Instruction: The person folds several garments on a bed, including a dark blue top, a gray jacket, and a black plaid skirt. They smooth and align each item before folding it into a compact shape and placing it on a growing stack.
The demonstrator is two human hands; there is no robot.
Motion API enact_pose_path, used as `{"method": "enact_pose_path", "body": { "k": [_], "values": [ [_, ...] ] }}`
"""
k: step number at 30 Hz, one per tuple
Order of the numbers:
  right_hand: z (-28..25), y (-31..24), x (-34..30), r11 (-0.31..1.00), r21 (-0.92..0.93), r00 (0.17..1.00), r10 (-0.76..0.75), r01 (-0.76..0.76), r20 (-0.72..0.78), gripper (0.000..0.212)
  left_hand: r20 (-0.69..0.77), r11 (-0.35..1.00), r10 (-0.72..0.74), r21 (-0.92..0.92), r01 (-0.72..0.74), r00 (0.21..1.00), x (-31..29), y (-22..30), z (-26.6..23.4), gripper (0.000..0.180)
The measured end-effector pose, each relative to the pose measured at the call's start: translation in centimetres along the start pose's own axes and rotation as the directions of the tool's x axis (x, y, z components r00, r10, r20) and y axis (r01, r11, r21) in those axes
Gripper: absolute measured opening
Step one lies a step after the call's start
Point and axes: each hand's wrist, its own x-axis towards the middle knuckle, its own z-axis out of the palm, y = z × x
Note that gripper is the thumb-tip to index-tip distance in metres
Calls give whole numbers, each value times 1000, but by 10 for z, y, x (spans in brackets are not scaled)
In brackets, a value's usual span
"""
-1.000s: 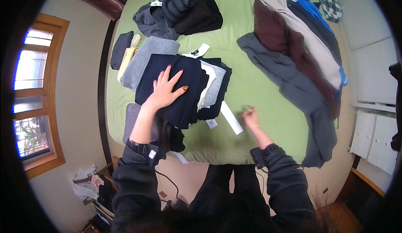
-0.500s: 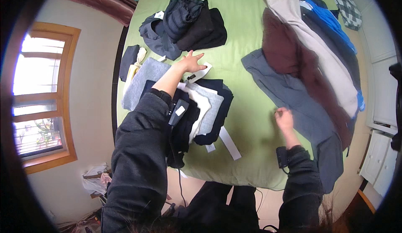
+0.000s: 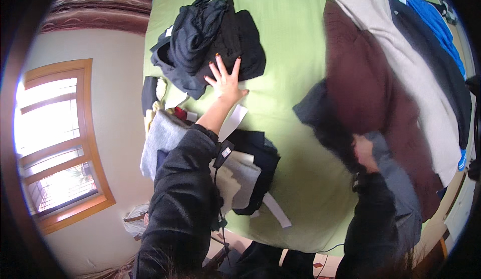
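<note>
Filling the centre, one green bed (image 3: pixel 290 63) carries one dark pile (image 3: pixel 250 43), one folded stack (image 3: pixel 246 181) and one grey garment (image 3: pixel 393 163), right of centre. That garment is now bunched at the right hand (image 3: pixel 367 153), so handling it seems under way; blur leaves the grip unclear. The left hand (image 3: pixel 226 86) has left the stack: fingers spread wide, holding nothing, at the pile's near edge.

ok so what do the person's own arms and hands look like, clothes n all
Both arms wear dark long sleeves. The left hand has amber-brown nails; at its wrist is a black device with a white label and thin black cable. The right hand is too blurred for nail detail.
</note>
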Motion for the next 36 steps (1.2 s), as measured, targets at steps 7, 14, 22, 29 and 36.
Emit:
{"method": "enact_pose_path", "body": {
  "k": [7,14,22,29,36],
  "values": [
    [-8,-5,-8,988,-55,989,146,-145,25,26,-243,995,97,18,-96,965,68,10,22,47],
    [-5,-4,-3,994,-68,995,90,-87,47,34,-427,695,190,-577,-428,884,26,-30,-37,29],
    [-6,13,23,990,-129,997,70,-64,45,41,108,408,878,-677,-612,466,-162,23,-113,52],
    [-12,16,17,994,-97,999,46,-45,8,40,-20,-31,998,-979,-199,-61,-187,110,-67,43],
    [-22,18,7,991,-129,999,46,-46,-1,41,-517,642,-70,-678,-358,853,32,-30,-2,14]
  ]
}}
